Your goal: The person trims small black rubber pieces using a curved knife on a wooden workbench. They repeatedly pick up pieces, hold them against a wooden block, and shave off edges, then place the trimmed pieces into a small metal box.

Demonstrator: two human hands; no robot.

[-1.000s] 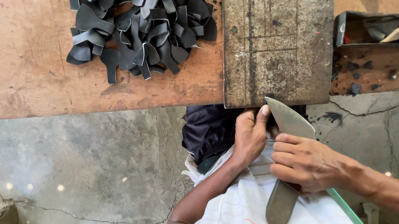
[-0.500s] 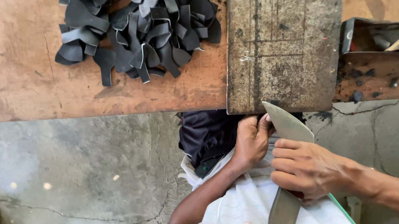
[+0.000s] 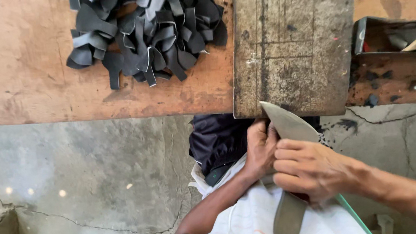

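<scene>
Right hand (image 3: 312, 170) clenched around the middle of a grey, sole-shaped flat piece (image 3: 290, 124), held over the lap below the surface edge. Left hand (image 3: 261, 147) grips its left edge. Piece tip touches the worn grey cutting block (image 3: 294, 37). Pile of black strips (image 3: 146, 29) lies on the brown wooden surface (image 3: 27, 83).

The sole-shaped piece (image 3: 289, 175) in the lower middle looked like matt grey rubber, smooth. The cutting block (image 3: 292, 42) above it was worn, scratched wood. The black strips (image 3: 144, 31) at the upper left seemed rubber, slightly glossy. The table (image 3: 26, 73) was rough brown wood.
</scene>
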